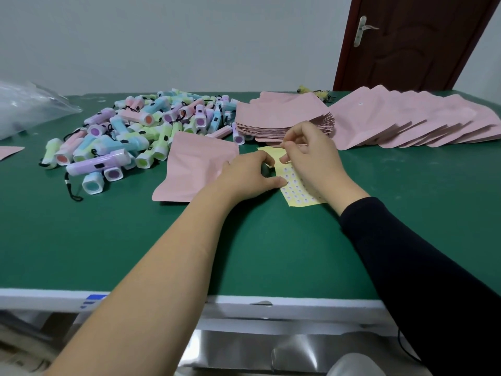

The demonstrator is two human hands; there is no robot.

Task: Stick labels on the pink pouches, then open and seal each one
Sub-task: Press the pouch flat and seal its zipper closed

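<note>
The yellow label sheet (295,189) lies flat on the green bench (271,253). The left hand (252,175) pinches its left edge with curled fingers, and the right hand (311,156) pinches at its upper part. A pink pouch (193,169) lies just left, its right edge under the left hand.

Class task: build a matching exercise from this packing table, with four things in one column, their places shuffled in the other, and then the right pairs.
1 label sheet
2 single pink pouch
3 flashlight pile
4 clear plastic bag

A far left of the table
B held by left hand and right hand
C at the back, left of the pouch stack
D flat, directly left of the label sheet

Pairs: 1-B, 2-D, 3-C, 4-A
</note>
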